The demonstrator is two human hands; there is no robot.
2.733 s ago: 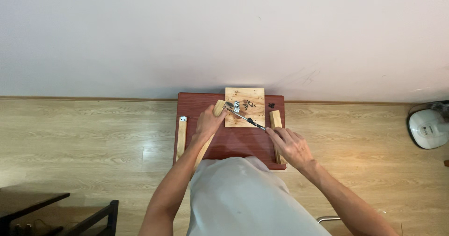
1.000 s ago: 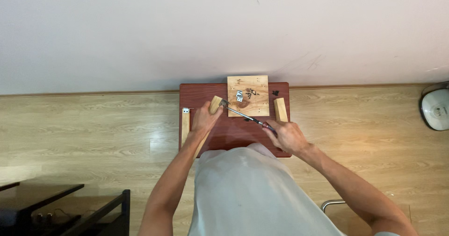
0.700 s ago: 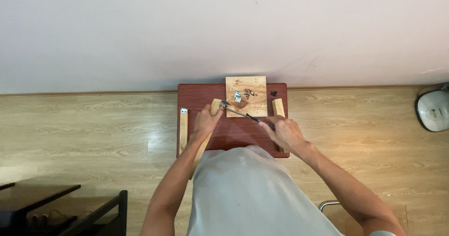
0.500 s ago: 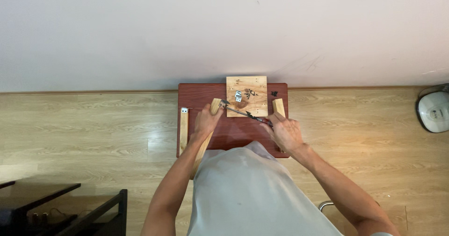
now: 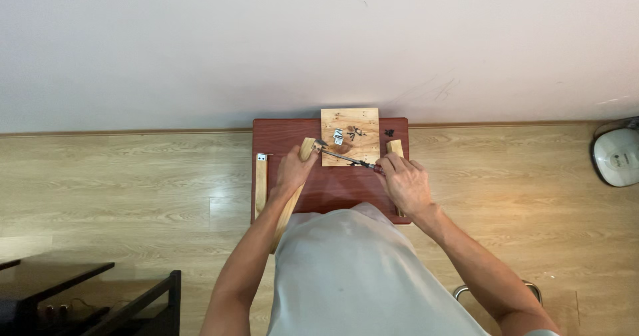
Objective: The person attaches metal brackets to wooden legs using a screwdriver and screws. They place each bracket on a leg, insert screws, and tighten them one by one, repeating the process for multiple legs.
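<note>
Right hand (image 5: pixel 406 181) is gripping a screwdriver (image 5: pixel 347 157), shaft slanting up-left toward the wooden slat (image 5: pixel 293 188). Left hand (image 5: pixel 293 169) is clasping that slat, nearer the tip.

No packages, labels, signs or screens anywhere in view.

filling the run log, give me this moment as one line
left hand: holds wooden bar | right hand: grips screwdriver, tip at bar end | brackets, screws on square board
</note>
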